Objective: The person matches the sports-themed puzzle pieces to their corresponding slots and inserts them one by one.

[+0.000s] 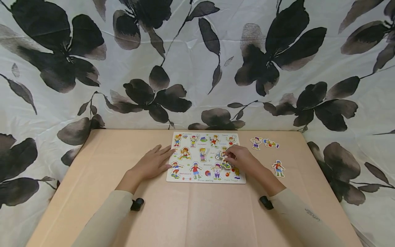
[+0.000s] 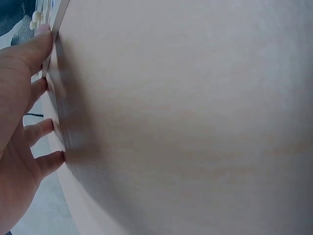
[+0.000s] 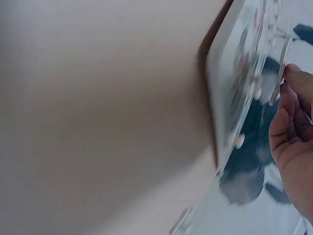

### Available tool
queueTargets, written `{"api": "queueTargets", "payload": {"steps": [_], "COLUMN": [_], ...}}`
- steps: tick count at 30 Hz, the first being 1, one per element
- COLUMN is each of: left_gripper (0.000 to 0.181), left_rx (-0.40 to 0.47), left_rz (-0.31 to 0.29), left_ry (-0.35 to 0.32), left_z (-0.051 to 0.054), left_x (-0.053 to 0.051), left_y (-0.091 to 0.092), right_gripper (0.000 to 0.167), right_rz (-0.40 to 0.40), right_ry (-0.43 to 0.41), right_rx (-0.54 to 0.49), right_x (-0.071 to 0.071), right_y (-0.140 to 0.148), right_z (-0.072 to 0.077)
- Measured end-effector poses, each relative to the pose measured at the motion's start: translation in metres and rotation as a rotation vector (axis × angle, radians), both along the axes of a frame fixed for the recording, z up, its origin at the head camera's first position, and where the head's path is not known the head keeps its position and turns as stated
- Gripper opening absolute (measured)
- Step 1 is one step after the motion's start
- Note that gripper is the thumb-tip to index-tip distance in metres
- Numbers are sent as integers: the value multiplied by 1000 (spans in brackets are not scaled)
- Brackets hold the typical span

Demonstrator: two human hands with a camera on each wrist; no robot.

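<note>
A white puzzle board (image 1: 170, 175) with small sports figures and printed words lies on the table. My left hand (image 1: 154, 160) rests flat at its left side, fingers spread; in the left wrist view this hand (image 2: 19, 98) touches the board's edge (image 2: 59, 17) with the thumb. Over the board's right part, my right hand (image 1: 247, 160) pinches a figure-shaped puzzle piece (image 1: 226, 165) between thumb and finger. The right wrist view shows that thin piece (image 3: 280, 73) edge-on, held above the board (image 3: 222, 63). Its picture is mostly hidden by the fingers.
Three loose puzzle pieces lie right of the board: a standing figure (image 1: 256, 143), a sideways one (image 1: 271, 143) beside it, and another (image 1: 278, 168) nearer the front. The light brown table (image 1: 216, 216) meets a flower-patterned cloth (image 1: 210, 75) at the back.
</note>
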State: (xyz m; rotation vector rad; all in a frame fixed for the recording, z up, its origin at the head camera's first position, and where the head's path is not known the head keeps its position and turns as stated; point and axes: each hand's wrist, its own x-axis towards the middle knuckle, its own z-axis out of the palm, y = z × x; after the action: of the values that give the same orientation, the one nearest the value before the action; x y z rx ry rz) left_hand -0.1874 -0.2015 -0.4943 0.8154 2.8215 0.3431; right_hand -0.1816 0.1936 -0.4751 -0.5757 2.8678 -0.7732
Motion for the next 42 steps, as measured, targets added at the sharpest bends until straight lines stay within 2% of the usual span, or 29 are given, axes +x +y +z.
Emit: {"api": "queueTargets", "payload": {"steps": [5, 13, 21, 25, 33, 42], "left_gripper": [68, 69, 68, 68, 67, 67], "left_rx": [-5, -2, 3, -1, 7, 6], "left_rz": [2, -4, -11, -8, -14, -14], "left_ry": [0, 11, 3, 4, 12, 14], "left_z": [-1, -3, -3, -2, -2, -1], "left_x": [0, 1, 1, 0, -1, -2], "left_y": [0, -2, 0, 0, 0, 0], "right_gripper": [12, 8, 10, 12, 11, 9], "right_rz": [68, 165, 277, 323, 368, 367], "right_ry": [5, 32, 48, 46, 62, 45], "right_rx": [0, 19, 5, 35, 60, 64], "right_x": [-4, -10, -10, -10, -10, -11], "right_y": [-30, -74, -111, -129, -154, -170], "right_z": [0, -9, -16, -17, -19, -19]}}
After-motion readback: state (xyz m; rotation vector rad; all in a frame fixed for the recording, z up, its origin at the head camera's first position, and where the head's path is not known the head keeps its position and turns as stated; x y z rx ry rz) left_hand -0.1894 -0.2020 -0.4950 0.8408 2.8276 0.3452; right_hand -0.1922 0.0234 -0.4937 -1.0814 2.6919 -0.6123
